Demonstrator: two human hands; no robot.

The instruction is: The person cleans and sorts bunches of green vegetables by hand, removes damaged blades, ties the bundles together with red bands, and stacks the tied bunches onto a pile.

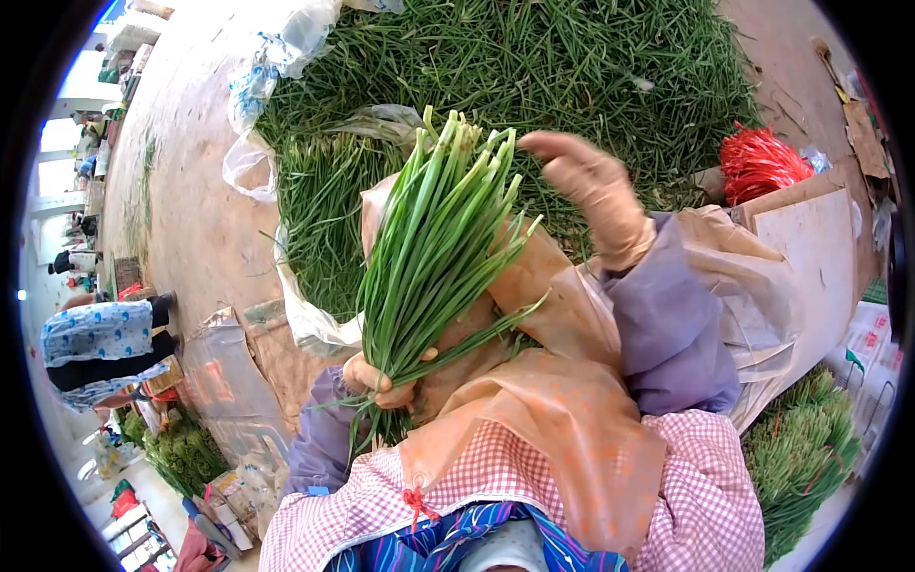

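Note:
My left hand [381, 379] is closed round the lower, leafy part of a bunch of garlic chives [438, 238]. The bunch stands up over my lap, its pale cut ends fanned out at the top, and a few stalks stray to the right. My right hand [591, 195] is raised just right of the cut ends, blurred by motion. Its fingers stretch toward the bunch with nothing visible in them. A plastic sheet [534, 410] covers my lap over a pink checked apron [705, 458].
A large heap of loose green stalks [534, 67] lies ahead, with a neater pile [334, 210] beside white plastic [295, 305]. Red ties [762, 164] lie at the right. Tied bundles [801, 458] sit at lower right. Another person [100, 334] stands at the left.

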